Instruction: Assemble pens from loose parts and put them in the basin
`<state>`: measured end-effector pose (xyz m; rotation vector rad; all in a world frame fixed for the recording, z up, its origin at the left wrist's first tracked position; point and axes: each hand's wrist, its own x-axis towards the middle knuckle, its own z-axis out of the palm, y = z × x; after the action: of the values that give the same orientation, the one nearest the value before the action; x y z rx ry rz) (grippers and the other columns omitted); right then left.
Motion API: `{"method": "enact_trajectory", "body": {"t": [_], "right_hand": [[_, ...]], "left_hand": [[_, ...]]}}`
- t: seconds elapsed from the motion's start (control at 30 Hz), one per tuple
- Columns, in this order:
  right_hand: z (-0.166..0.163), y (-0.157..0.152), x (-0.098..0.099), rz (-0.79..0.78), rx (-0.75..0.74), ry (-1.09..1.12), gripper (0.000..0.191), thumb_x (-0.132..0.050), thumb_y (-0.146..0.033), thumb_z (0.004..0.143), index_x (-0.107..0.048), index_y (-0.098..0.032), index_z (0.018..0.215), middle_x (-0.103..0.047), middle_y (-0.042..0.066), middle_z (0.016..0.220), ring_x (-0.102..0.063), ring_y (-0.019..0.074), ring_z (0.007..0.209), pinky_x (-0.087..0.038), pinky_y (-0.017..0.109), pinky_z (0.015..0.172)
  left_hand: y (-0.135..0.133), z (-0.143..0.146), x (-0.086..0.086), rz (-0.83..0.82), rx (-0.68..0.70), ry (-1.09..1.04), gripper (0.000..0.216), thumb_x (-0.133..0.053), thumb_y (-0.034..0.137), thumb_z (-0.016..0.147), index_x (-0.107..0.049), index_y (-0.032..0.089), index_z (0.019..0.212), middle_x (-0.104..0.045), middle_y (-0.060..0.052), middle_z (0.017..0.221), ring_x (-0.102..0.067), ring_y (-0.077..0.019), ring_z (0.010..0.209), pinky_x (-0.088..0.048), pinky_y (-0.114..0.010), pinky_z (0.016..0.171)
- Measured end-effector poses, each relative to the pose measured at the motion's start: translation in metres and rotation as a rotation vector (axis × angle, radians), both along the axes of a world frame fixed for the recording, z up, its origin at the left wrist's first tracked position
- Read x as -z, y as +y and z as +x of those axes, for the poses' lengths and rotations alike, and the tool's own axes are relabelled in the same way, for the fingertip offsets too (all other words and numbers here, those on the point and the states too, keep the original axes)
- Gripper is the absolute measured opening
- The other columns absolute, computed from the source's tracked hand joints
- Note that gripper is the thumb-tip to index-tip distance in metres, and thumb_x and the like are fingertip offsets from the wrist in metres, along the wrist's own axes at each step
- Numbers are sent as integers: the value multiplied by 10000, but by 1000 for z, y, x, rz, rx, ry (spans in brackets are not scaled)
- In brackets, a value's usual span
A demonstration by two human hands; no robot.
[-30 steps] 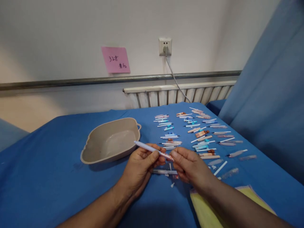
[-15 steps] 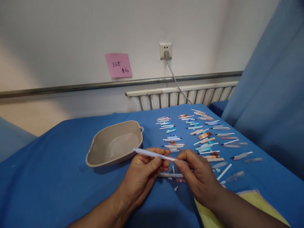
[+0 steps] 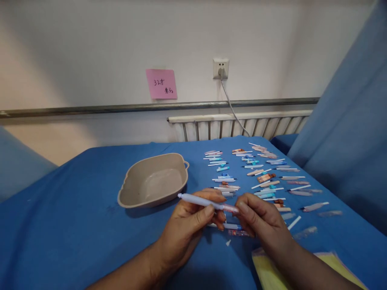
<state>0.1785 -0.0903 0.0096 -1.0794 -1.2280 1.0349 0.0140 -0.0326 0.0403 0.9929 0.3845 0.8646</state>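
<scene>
Both hands hold a pale lavender pen (image 3: 198, 201) level above the blue cloth. My left hand (image 3: 193, 225) is closed round its barrel, with the thumb on top. My right hand (image 3: 263, 217) pinches the pinkish printed section at the pen's other end, so its tip is hidden by the fingers. Below the hands lie another pen (image 3: 232, 226) with a bluish end and a clear, red-printed tube (image 3: 238, 233), both partly covered. A small white cone-shaped piece (image 3: 228, 243) rests just in front of them.
A beige plastic basin (image 3: 152, 181) stands left of the hands. Rows of pen parts (image 3: 264, 178) spread over the blue cloth (image 3: 75, 225) at the right. A yellow cloth (image 3: 267, 270) lies under my right forearm. A wall socket (image 3: 221, 69) with a plugged cable is behind.
The camera view has shifted, so everything appears a little further right. Less of the pink section shows between the lavender barrel and my right fingers. Both hands still hold the pen.
</scene>
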Motion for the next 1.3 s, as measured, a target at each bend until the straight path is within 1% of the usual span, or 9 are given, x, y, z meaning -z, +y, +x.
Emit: {"method": "enact_trajectory", "body": {"t": [0.13,0.27,0.33,0.43,0.6,0.73,0.93,1.1,1.3], "right_hand": [[0,-2,-2,0,-1,-16,317,-480,-392,906,-495,-185,666,-400,-55,539,-330,90,499,-256,227,488],[1,-1,-1,-13,6,-32,321,-486,-408,899,-495,-183,670,-388,-52,552,-322,91,506,-247,226,479],[1,0,0,-23,15,-31,322,-491,-417,894,-495,-183,673,-374,-55,545,-312,91,504,-240,224,472],[3,1,1,-40,31,-34,312,-498,-425,888,-503,-184,690,-363,-58,547,-296,88,501,-232,220,465],[5,1,2,-18,71,-93,303,-501,-420,886,-496,-187,692,-355,-58,560,-290,88,501,-237,218,462],[6,1,0,37,81,-187,294,-486,-393,897,-490,-188,686,-361,-52,581,-327,97,533,-268,223,498],[9,2,-2,139,83,-312,265,-480,-348,905,-501,-190,693,-417,-39,619,-392,110,582,-297,234,553],[9,1,-3,115,62,-294,274,-472,-358,907,-497,-190,691,-406,-41,611,-378,109,569,-292,234,542],[5,2,-2,27,45,-207,306,-468,-405,901,-477,-192,681,-365,-51,588,-339,107,552,-273,232,518]], "left_hand": [[2,0,2,62,-50,61,144,-705,257,740,-727,188,864,-602,-39,952,-580,-104,639,-491,-249,601],[7,-1,8,140,-77,156,179,-700,256,753,-691,200,923,-621,-6,742,-561,-100,598,-470,-233,587],[9,-1,10,160,-107,187,170,-706,234,748,-664,200,909,-613,12,681,-564,-104,601,-468,-229,589],[9,-1,8,175,-136,195,123,-709,191,740,-642,196,844,-630,15,723,-586,-106,638,-474,-228,607],[6,0,3,191,-152,231,94,-714,145,726,-664,171,802,-658,1,788,-615,-110,714,-476,-206,633],[6,2,2,167,-141,239,84,-706,141,735,-676,171,807,-692,-11,847,-639,-119,750,-493,-205,641],[5,1,0,156,-134,253,87,-721,143,722,-693,175,797,-725,-11,810,-651,-111,734,-499,-195,645],[5,1,0,151,-144,271,103,-740,130,691,-699,173,774,-736,-15,815,-657,-120,744,-503,-200,650],[7,1,5,107,-167,282,94,-747,161,684,-679,155,750,-738,-26,802,-643,-112,652,-498,-214,598]]}}
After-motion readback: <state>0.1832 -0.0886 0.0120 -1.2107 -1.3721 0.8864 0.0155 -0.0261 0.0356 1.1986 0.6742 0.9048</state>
